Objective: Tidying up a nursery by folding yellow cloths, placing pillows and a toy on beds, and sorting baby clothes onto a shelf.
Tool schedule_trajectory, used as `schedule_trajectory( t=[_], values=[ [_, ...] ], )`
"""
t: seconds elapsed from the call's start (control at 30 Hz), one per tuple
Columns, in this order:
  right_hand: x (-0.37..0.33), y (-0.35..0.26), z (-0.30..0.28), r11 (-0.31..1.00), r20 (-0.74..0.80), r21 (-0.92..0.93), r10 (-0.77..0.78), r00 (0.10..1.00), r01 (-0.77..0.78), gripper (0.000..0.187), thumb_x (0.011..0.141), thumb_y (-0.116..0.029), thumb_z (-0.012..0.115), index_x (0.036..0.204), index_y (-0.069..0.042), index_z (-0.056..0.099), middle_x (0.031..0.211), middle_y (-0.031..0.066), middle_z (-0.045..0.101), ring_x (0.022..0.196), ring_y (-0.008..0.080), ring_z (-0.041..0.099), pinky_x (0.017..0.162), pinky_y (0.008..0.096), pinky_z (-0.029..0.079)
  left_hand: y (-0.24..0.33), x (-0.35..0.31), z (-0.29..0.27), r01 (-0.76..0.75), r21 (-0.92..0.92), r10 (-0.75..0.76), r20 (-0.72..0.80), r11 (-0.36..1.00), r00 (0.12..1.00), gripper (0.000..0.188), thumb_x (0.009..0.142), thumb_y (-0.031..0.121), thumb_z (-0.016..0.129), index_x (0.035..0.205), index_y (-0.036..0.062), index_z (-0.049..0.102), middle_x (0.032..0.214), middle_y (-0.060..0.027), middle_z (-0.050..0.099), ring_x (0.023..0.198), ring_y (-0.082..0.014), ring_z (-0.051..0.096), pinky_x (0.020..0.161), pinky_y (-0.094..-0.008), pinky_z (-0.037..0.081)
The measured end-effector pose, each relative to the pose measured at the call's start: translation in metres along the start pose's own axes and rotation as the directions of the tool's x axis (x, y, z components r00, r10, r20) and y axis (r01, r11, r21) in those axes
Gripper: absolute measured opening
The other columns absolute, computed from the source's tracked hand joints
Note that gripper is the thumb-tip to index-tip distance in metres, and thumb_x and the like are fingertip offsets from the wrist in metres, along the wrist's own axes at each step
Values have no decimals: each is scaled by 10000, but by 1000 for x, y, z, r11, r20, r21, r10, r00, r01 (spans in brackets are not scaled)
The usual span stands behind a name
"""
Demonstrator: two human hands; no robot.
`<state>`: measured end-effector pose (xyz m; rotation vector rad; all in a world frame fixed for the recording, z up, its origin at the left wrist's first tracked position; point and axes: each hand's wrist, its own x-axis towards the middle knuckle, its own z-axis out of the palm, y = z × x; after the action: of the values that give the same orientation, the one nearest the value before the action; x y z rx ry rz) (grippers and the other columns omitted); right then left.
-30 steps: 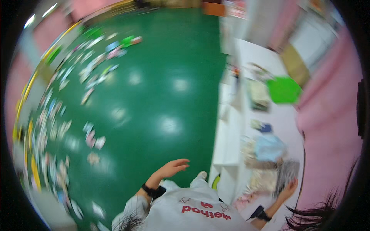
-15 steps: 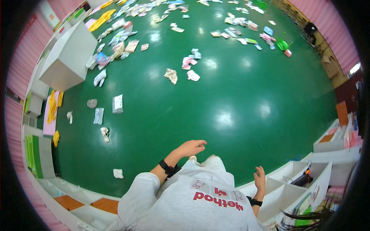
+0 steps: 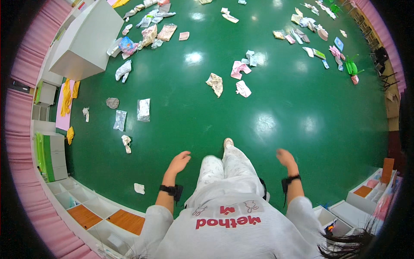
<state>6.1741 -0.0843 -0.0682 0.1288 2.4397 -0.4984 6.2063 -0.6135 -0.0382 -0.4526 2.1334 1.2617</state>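
Note:
My left hand (image 3: 179,162) is held out in front of my body, its fingers loosely stretched and nothing in them. On the other side my right hand (image 3: 287,159) hangs over the green floor (image 3: 172,108), slightly blurred, with its fingers extended and no object visible in it. Neither hand touches anything. Nearest to my left hand lies a small whitish cloth piece (image 3: 126,143). Farther ahead are a beige garment (image 3: 215,84), a pink garment (image 3: 239,69), a pale pink cloth (image 3: 243,88) and a light blue cloth (image 3: 250,58).
A grey-white cabinet (image 3: 88,41) stands at the far left. Low white shelving (image 3: 97,206) runs behind me on the left. Clear plastic packages (image 3: 144,110) lie on the left of the floor. A green chair-like object (image 3: 351,67) is at the far right, near scattered clothes.
My left hand has moved left and my right hand has swung forward. One leg now steps ahead. The view has turned, so the floor items sit farther right and lower.

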Motion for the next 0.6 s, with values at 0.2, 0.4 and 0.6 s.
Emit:
schedule_trajectory(
  t=[0.2, 0.4, 0.6],
  values=[
    [233, -139, -35, 939, 106, 293, -218, 970, 178, 314, 800, -224, 485, 1052, -60, 574, 1049, 151, 596, 978, 290, 561, 824, 379, 440, -16, 20, -84, 279, -369, -310, -26, 886, 950, 343, 835, 212, 509, 1138, 49, 509, 968, -44, 606, 789, -123, 560, 669, -261, 430],
    [405, -242, 0, 963, 154, 261, -103, 983, 60, 297, 779, -187, 491, 1035, -60, 572, 1005, 150, 602, 969, 298, 559, 832, 374, 436, -13, 172, -140, 408, -393, -410, 83, 824, 908, 302, 831, 163, 511, 1088, 5, 523, 900, -55, 607, 741, -124, 551, 660, -256, 441],
    [547, -287, 45, 986, 62, 138, -99, 993, 90, 295, 742, -150, 524, 1014, -44, 567, 1114, 143, 547, 1041, 308, 507, 892, 373, 402, -20, 440, -193, 198, -465, -211, 25, 863, 977, 235, 844, 112, 489, 1043, -7, 526, 851, -53, 579, 731, -127, 533, 678, -258, 448]
  ],
)
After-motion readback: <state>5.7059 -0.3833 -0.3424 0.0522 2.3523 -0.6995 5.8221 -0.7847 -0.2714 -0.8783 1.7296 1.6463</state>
